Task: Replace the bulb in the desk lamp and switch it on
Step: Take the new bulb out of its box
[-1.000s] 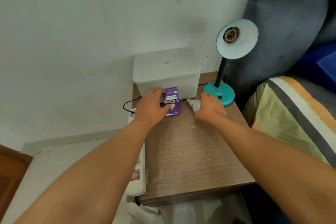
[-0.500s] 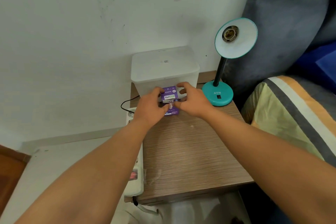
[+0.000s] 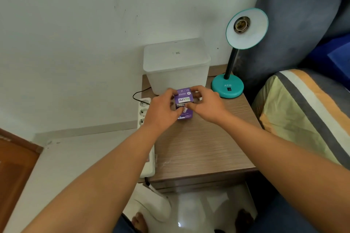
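From the head view, the purple bulb box (image 3: 184,103) stands on the counter (image 3: 200,149) in front of the white lidded bin (image 3: 177,66), left of the teal desk lamp (image 3: 236,53), whose socket is bare. I judge the box light thin card, easy to crush, with a fragile bulb inside, so I should hold it by its side walls and work only the top flap. My left hand (image 3: 161,109) is closed around the box's left side. My right hand (image 3: 206,104) pinches at its top edge, fingers curled. Both forearms reach forward, wrists low over the counter.
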